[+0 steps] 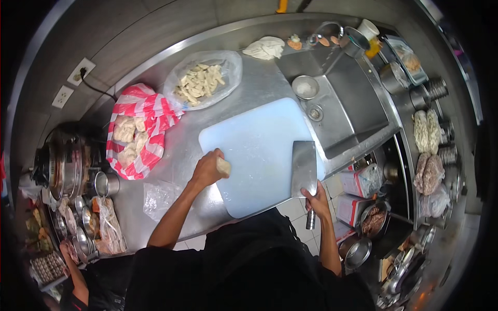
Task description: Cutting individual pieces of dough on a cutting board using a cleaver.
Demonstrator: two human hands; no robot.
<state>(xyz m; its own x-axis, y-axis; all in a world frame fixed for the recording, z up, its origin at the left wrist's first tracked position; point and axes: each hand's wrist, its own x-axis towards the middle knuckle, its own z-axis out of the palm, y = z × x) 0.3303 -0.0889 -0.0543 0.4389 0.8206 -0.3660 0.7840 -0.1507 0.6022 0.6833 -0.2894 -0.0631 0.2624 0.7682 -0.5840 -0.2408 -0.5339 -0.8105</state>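
My left hand [208, 168] grips a pale, whitish piece of food [223, 167] over the left edge of a light blue plastic cutting board [256, 140]. A broad-bladed metal cleaver [304, 167] is in my right hand [318, 200], its blade over the board's right side and its handle pointing down. Left of the board, a red-and-white checked plastic bag [153, 149] lies open around large pale chunks [126, 130]. Behind the board, a clear plastic bag [233, 74] holds many cut pale strips [200, 81].
A steel sink [334, 105] with a small metal bowl [305, 87] adjoins the board at right. A white cloth [264, 48] lies behind. A crumpled clear bag [159, 198] is on the steel counter [186, 136]. Another person's arm [76, 276] shows at lower left, beside metal bowls.
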